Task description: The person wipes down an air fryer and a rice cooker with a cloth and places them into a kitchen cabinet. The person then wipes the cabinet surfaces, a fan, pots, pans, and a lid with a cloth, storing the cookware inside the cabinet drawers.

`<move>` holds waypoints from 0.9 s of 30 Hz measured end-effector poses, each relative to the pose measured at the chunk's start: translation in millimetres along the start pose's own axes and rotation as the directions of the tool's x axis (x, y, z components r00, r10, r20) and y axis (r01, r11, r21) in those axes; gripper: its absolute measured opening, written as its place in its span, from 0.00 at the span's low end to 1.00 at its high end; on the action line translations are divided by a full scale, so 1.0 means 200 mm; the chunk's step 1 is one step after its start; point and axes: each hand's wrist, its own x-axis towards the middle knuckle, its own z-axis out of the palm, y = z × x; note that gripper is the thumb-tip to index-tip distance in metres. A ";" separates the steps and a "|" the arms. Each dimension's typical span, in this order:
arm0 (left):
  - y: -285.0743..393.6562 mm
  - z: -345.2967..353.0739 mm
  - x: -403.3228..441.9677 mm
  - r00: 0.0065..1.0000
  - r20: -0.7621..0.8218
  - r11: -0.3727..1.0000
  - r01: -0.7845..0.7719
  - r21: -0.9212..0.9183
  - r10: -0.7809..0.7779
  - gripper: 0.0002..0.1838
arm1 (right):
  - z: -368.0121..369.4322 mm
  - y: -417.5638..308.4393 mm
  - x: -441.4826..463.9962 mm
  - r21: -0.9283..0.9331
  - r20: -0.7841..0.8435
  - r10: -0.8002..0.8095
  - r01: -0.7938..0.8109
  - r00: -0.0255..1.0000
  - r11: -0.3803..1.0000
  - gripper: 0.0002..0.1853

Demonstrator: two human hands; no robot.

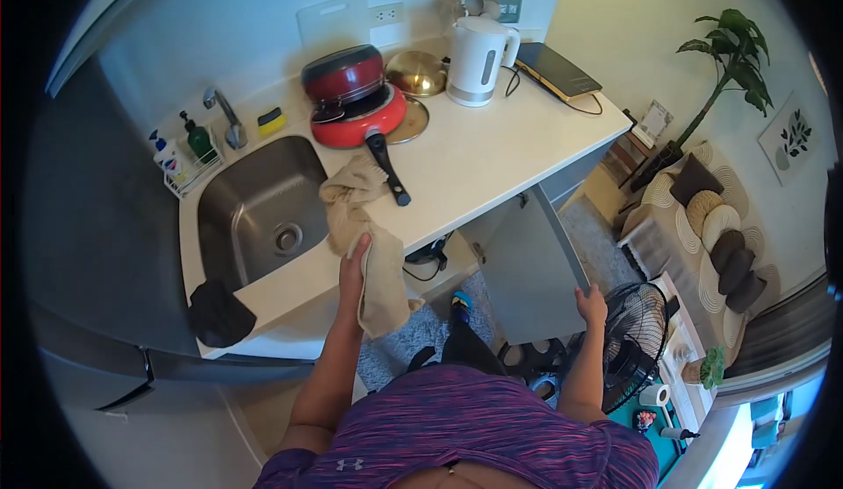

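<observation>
I have the left hand [354, 265] closed around the beige towel [384, 287], which lies bunched along the right edge of the sink [263, 195] and hangs down past the front of the surface [492, 155]. My right hand [593, 305], its fingers partly curled, is at the edge of the open cabinet door [531, 269], lower right of the sink; I can't tell whether it grips that edge. Right of the sink's back corner I see two stacked red pans [358, 131], the lower one's black handle [386, 168] pointing forward beside the towel. Farther right from the sink come a gold lid [416, 73] and the white kettle [474, 59]. Behind the sink stand the faucet [230, 120] and a yellow sponge [271, 121]; a black cloth [219, 313] drapes over its near left corner.
</observation>
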 end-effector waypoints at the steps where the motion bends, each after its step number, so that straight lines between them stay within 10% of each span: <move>1: 0.01 -0.01 -0.03 0.999 0.007 0.999 0.048 0.009 -0.048 0.25 | 0.01 -0.01 -0.02 -0.001 -0.055 -0.006 0.006 0.998 1.000 0.34; 11: -0.02 -0.13 -0.14 0.999 -0.019 0.999 0.031 -0.020 -0.032 0.26 | 0.09 -0.28 -0.27 -0.011 0.187 -0.252 0.258 0.950 0.966 0.44; 17: -0.02 -0.13 -0.10 0.997 -0.053 0.998 0.054 -0.042 -0.057 0.25 | 0.26 -0.61 -0.40 0.349 0.275 -0.629 0.534 0.727 0.770 0.42; 19: 0.00 -0.03 -0.13 0.987 -0.056 0.982 -0.139 0.128 0.147 0.25 | 0.35 -0.72 -0.44 0.373 0.272 -0.657 0.552 0.704 0.746 0.41; 24: -0.02 0.12 -0.11 0.995 -0.027 0.984 0.100 0.149 -0.097 0.26 | 0.30 -0.94 -0.53 0.561 0.328 -0.856 0.646 0.400 0.517 0.32; 27: -0.10 0.23 -0.08 0.999 -0.025 0.971 0.028 0.236 -0.023 0.25 | 0.26 -0.89 -0.44 0.620 0.286 -0.862 0.605 0.419 0.500 0.32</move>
